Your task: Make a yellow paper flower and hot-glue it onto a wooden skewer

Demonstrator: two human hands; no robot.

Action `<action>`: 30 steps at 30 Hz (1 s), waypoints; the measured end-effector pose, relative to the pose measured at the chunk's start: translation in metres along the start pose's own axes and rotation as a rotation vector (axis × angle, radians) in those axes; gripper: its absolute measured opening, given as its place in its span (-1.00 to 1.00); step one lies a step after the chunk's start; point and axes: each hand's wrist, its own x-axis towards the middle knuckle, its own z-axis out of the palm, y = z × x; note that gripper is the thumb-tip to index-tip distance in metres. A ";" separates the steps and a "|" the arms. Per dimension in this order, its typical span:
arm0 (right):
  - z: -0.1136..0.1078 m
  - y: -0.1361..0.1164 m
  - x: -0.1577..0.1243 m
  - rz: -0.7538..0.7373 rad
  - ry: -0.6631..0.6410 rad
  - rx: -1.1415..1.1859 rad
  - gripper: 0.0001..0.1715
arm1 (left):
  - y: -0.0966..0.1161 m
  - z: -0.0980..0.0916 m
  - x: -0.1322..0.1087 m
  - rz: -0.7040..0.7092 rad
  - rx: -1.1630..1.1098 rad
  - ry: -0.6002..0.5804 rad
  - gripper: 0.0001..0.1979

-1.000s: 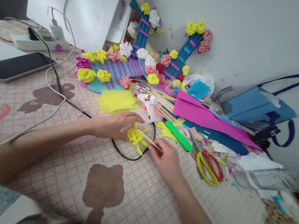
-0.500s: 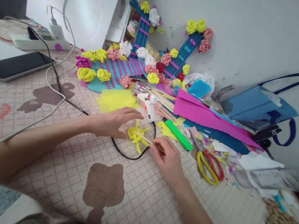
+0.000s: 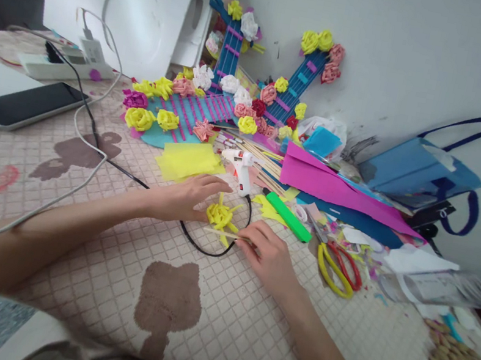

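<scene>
A yellow paper flower (image 3: pixel 221 215) with loose pointed strips lies on the quilted tablecloth (image 3: pixel 243 323). My left hand (image 3: pixel 193 196) is at its left side, thumb and fingers apart, nothing held between them. Between the fingertips of my right hand (image 3: pixel 266 251) is a thin wooden stick (image 3: pixel 219 232), pointing left across the flower's near edge. Just behind the flower stands a white glue gun (image 3: pixel 242 171), its black cord looping round the near side of the flower.
Flower-covered blue boards (image 3: pixel 196 113) stand at the back. Yellow paper sheets (image 3: pixel 188 161), wooden sticks (image 3: pixel 263 158), a green roll (image 3: pixel 287 215) and scissors (image 3: pixel 336 268) lie around. A tablet (image 3: pixel 25 103) and a white cable are at the left.
The stick in my right hand has moved down from the flower's middle to its near edge. My left hand has hardly moved.
</scene>
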 end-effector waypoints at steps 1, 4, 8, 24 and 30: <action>0.000 0.000 0.000 -0.003 0.001 0.003 -0.79 | 0.000 0.000 0.000 -0.001 0.004 0.003 -0.44; 0.001 0.002 -0.001 -0.014 0.007 0.008 -0.80 | -0.001 0.000 0.000 0.009 0.011 0.010 -0.44; 0.002 0.002 -0.001 0.000 0.010 0.020 -0.81 | -0.001 0.000 0.000 0.016 0.002 0.022 -0.43; 0.003 0.005 0.001 0.198 0.140 -0.016 -0.93 | 0.004 0.005 0.000 0.014 -0.010 -0.017 -0.36; 0.005 0.001 0.001 0.212 0.067 -0.029 -0.96 | 0.001 0.008 -0.001 -0.037 0.035 -0.007 -0.27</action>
